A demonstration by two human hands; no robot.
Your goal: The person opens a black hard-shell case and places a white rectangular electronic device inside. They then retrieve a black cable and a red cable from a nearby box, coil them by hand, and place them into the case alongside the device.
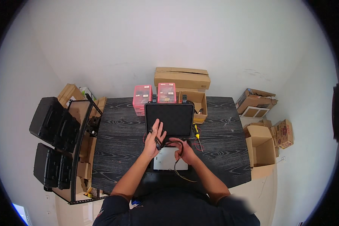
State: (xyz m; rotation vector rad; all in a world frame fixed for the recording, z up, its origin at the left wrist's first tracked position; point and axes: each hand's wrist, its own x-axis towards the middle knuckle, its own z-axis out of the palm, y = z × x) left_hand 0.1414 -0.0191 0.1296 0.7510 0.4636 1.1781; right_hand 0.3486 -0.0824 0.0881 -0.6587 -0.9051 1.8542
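A black cable (173, 142) runs between my two hands above the open black hard case. My left hand (151, 145) has its fingers stretched upward, and a thick dark part of the cable lies across its palm and between the fingers. My right hand (186, 153) is closed round the cable with bent fingers. From there a thin loose end hangs down toward me. Beneath the hands, a light grey panel (170, 160) fills the case's base. Behind them stands the raised case lid (171, 115), lined with dark foam.
A yellow-and-black screwdriver (196, 132) and thin red wires lie right of the lid. Behind it stand pink-edged clear drawer boxes (142, 96) and an open cardboard box (195, 98) on the black wood-grain table (118, 130). Black cases (49, 116) sit on a shelf at left; cartons (260, 141) stand right.
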